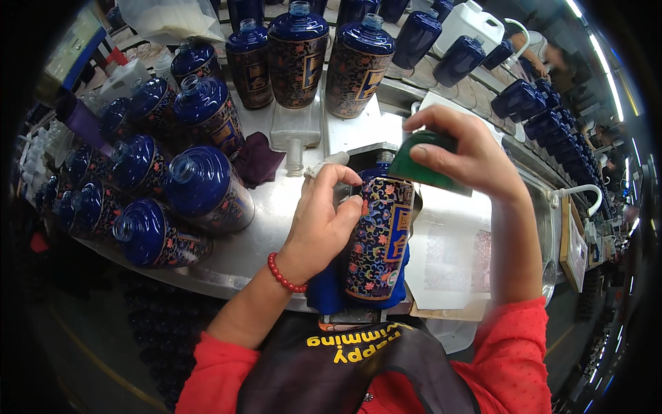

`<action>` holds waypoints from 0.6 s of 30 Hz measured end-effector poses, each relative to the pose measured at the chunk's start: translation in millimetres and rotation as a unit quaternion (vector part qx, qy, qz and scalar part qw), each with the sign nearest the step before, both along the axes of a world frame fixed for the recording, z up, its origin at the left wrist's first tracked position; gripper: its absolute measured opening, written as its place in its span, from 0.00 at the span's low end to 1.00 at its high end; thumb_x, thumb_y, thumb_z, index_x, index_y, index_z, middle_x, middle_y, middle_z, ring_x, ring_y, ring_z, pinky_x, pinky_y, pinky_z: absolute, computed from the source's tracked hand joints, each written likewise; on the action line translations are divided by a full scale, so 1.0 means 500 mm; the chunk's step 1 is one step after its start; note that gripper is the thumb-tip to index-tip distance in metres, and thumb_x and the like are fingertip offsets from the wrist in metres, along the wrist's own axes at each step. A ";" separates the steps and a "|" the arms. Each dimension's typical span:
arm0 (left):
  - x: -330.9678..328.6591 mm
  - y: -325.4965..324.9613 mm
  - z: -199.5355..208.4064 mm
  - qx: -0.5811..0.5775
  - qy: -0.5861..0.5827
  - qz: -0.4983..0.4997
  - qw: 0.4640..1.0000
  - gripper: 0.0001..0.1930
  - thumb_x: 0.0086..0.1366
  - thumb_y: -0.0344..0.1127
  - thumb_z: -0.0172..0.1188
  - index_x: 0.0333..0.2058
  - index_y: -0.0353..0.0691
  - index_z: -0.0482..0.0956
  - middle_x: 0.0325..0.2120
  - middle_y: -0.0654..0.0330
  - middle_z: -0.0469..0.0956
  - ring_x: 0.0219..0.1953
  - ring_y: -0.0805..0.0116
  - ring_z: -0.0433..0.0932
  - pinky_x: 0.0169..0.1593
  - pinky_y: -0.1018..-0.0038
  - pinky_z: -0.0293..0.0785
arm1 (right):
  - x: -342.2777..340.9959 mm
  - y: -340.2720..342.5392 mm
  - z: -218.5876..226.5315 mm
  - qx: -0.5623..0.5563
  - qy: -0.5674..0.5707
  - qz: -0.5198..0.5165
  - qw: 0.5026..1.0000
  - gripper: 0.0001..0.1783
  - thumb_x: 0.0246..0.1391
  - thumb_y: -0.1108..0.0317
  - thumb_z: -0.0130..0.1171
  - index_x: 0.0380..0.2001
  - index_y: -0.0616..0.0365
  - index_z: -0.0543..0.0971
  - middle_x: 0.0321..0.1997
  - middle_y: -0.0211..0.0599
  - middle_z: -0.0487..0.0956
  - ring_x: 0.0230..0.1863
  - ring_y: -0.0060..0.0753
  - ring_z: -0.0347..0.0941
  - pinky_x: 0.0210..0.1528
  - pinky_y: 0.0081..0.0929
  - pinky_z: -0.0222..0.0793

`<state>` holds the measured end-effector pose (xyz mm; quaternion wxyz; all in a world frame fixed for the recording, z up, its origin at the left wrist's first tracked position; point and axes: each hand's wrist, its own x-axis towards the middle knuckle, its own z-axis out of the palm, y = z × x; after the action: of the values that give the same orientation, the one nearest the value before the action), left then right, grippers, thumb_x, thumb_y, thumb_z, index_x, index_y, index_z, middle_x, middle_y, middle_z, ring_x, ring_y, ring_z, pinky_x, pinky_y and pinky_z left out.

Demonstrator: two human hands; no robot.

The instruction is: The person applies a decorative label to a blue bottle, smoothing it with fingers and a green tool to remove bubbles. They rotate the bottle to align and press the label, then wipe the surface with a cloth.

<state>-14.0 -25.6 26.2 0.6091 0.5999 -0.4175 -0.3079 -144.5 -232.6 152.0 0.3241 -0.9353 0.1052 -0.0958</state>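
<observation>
A dark blue glass bottle (369,252) wrapped in a floral pattern lies tilted on a blue cloth (321,293) at the counter's near edge, its neck pointing away from me. My left hand (321,224), with red beads at the wrist, grips it by the upper left side; some of its fingers are hidden. In my right hand (462,148) is a green, rounded scraper-like piece (427,165), held between thumb and fingers. That piece is over the right side of the bottle's shoulder; whether it touches the glass I cannot tell.
Patterned bottles (207,186) crowd the left, and more stand at the back (298,58). A dark crumpled cloth (258,159) and an upside-down clear bottle (295,127) are nearby. Right of my work lies a white printed sheet (448,259). A white jug (472,27) stands farther back.
</observation>
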 end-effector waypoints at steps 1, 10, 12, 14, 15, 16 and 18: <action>0.002 -0.001 -0.001 -0.007 -0.009 0.001 1.000 0.12 0.67 0.26 0.54 0.49 0.34 0.71 0.41 0.63 0.74 0.44 0.80 0.70 0.48 0.79 0.70 | 0.022 -0.012 0.007 -0.002 0.034 0.009 0.999 0.20 0.55 0.57 0.69 0.44 0.60 0.81 0.36 0.35 0.82 0.38 0.26 0.77 0.43 0.26 0.73; 0.008 -0.001 0.003 -0.021 0.001 0.006 1.000 0.14 0.66 0.28 0.55 0.49 0.34 0.72 0.45 0.61 0.74 0.49 0.75 0.69 0.57 0.76 0.66 | 0.114 -0.056 0.016 -0.028 0.137 0.140 0.980 0.20 0.56 0.57 0.70 0.42 0.63 0.82 0.35 0.36 0.83 0.38 0.29 0.80 0.43 0.28 0.76; 0.010 0.001 0.003 -0.022 -0.012 -0.003 1.000 0.15 0.65 0.28 0.55 0.50 0.33 0.72 0.46 0.60 0.73 0.51 0.74 0.69 0.59 0.74 0.64 | 0.121 -0.059 0.019 -0.012 0.148 0.152 0.977 0.20 0.55 0.55 0.70 0.41 0.63 0.82 0.35 0.36 0.83 0.38 0.28 0.80 0.43 0.27 0.76; 0.009 -0.002 0.001 -0.036 -0.013 0.009 0.999 0.15 0.64 0.28 0.56 0.49 0.33 0.73 0.45 0.54 0.76 0.51 0.62 0.73 0.58 0.69 0.67 | 0.126 -0.059 0.024 0.021 0.157 0.160 0.974 0.21 0.55 0.54 0.70 0.41 0.62 0.82 0.35 0.35 0.83 0.38 0.28 0.80 0.43 0.27 0.76; 0.008 -0.004 -0.001 -0.040 -0.012 0.015 0.999 0.15 0.63 0.28 0.57 0.48 0.33 0.73 0.44 0.51 0.77 0.50 0.56 0.75 0.58 0.66 0.69 | 0.127 -0.058 0.025 0.020 0.167 0.157 0.973 0.21 0.55 0.54 0.71 0.41 0.62 0.82 0.35 0.35 0.83 0.38 0.28 0.80 0.43 0.27 0.76; 0.006 -0.005 -0.003 -0.045 -0.006 0.019 0.999 0.15 0.63 0.28 0.57 0.49 0.33 0.73 0.44 0.51 0.77 0.50 0.56 0.75 0.58 0.66 0.68 | 0.129 -0.058 0.027 0.019 0.177 0.153 0.972 0.21 0.55 0.54 0.71 0.41 0.62 0.82 0.35 0.35 0.83 0.38 0.28 0.80 0.43 0.27 0.76; 0.003 -0.005 -0.006 -0.046 0.007 0.023 0.999 0.15 0.63 0.29 0.57 0.49 0.33 0.73 0.44 0.51 0.77 0.50 0.56 0.75 0.58 0.66 0.68 | 0.133 -0.056 0.029 0.022 0.188 0.161 0.969 0.21 0.55 0.55 0.71 0.41 0.62 0.82 0.34 0.35 0.83 0.37 0.27 0.79 0.43 0.27 0.76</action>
<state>-12.6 -28.3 23.2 0.6460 0.5787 -0.4129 -0.2779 -78.2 -260.6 166.6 0.3299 -0.9339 0.0140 0.1372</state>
